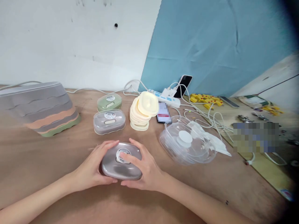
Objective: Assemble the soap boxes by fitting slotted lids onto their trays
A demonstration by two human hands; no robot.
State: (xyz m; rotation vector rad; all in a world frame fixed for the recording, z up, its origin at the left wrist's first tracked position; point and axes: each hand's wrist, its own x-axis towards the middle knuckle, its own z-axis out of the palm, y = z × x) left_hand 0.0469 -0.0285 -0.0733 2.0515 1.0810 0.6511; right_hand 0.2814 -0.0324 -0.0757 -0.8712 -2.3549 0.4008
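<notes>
A grey lidded box with a round sticker on its clear lid lies on the wooden table in front of me. My left hand cups its left side, fingers curled over the far edge. My right hand grips its right side, with the thumb lying across the lid near the sticker. Behind it stand another grey lidded box and a green lidded box.
A tall stack of grey, peach and green boxes lies at the far left. Cream inner trays are piled mid-table, clear lids to the right on a white bag. A power strip, phone, cables and yellow parts crowd the right.
</notes>
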